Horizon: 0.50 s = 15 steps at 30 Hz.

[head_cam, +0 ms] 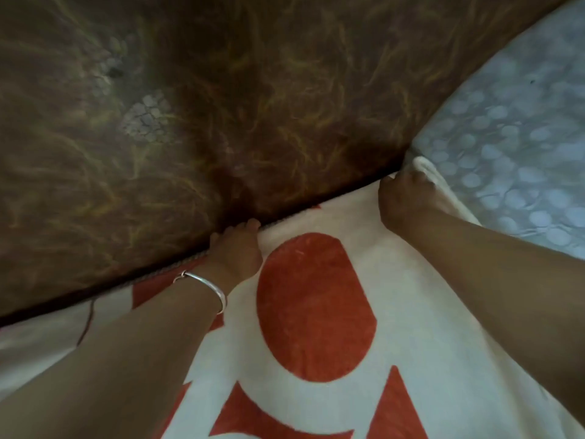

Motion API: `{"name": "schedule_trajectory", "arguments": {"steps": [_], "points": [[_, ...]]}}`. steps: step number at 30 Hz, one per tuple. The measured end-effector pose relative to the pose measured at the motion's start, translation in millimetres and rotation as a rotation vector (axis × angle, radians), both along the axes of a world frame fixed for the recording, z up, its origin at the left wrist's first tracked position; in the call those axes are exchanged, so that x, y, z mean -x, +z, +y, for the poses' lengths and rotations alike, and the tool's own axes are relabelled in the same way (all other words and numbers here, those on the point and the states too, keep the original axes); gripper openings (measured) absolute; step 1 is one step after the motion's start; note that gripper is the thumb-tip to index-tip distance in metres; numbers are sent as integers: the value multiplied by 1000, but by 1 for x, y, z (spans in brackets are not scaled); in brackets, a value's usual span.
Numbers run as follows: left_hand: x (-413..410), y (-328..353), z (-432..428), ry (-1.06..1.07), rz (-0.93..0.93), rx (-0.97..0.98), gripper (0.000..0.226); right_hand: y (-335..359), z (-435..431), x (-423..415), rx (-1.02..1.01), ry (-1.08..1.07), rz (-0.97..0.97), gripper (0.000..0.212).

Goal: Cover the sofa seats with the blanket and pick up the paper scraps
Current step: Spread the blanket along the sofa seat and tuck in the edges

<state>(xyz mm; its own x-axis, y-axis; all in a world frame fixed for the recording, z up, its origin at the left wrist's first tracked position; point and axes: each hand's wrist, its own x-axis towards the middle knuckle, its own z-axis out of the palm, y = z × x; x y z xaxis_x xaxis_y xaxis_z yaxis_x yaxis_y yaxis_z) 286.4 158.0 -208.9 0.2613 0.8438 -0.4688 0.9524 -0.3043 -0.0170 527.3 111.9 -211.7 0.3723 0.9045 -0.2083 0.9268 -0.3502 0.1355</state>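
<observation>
behind blanket (316, 384), worn brown backrest (221, 106)

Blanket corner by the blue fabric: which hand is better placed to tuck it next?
Probably right: the right hand grips that corner of the blanket; the left hand presses mid-seam by the backrest.

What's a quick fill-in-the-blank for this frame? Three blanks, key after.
1. The ____ hand wears the silver bangle.
2. The right hand grips a corner of the blanket beside pale ____ dotted fabric.
3. The blanket's far edge meets the ____ sofa backrest.
Missing words: left; blue; brown.
</observation>
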Motion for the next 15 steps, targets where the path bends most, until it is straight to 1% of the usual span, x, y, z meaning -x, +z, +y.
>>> {"name": "schedule_trajectory", "arguments": {"steps": [2,4,6,8,11,12,13,15], "points": [[28,-1,3,41,9,-14,44,5,6,23,-43,135,74,33],[54,-1,5,93,8,-9,42,8,16,58,-75,318,216,33],[77,1,5,119,31,4,44,9,25,100,-31,483,304,33],[98,3,5,94,73,1,46,6,32,138,37,588,324,35],[124,6,5,-23,223,-74,39,4,38,175,140,629,250,37],[131,6,5,-24,226,-84,36,5,39,183,156,620,208,36],[136,6,4,-10,196,-84,35,7,40,187,153,599,176,36],[142,7,2,66,50,-113,34,13,41,192,92,538,158,34]]}}
